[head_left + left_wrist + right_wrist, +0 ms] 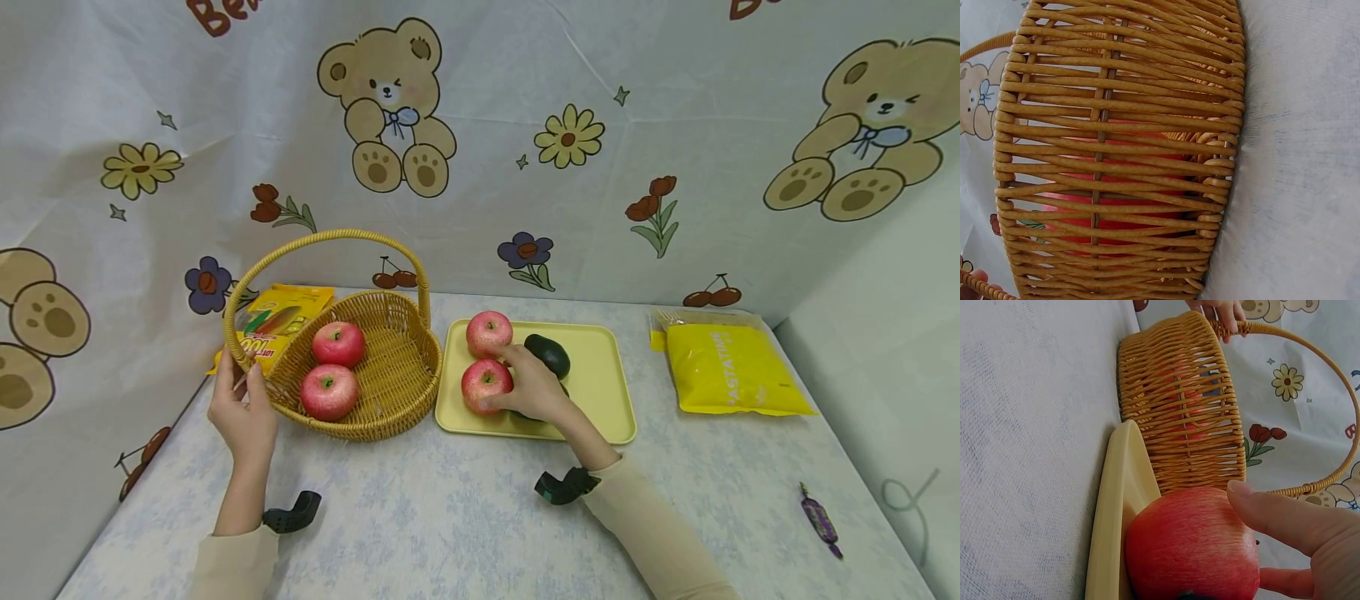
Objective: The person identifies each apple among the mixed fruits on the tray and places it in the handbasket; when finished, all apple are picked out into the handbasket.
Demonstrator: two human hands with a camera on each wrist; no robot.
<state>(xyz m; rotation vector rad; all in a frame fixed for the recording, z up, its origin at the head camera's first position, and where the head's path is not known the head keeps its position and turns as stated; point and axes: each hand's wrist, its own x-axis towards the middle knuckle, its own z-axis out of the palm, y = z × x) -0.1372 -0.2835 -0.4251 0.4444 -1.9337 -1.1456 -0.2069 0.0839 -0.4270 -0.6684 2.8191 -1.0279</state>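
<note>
My left hand [247,408] holds the wicker basket [401,392] by the foot of its arched handle [330,236], on the left side. Two red apples [330,392] lie inside it; the left wrist view shows them only through the weave. Over the pale yellow tray [600,400], my right hand [536,387] has thumb and fingers around the nearer red apple [1191,544], which sits at the tray's left side. Another apple [489,333] lies just behind it, close to the fingers. A dark green avocado [551,357] rests beside the hand, and a second dark green piece is mostly hidden beneath it.
Behind the basket on the left lies a yellow snack packet [281,312]. A yellow pasta bag [735,367] lies to the right of the tray, and a purple wrapped candy [821,521] near the right edge. A bear-print cloth [480,125] hangs behind the table.
</note>
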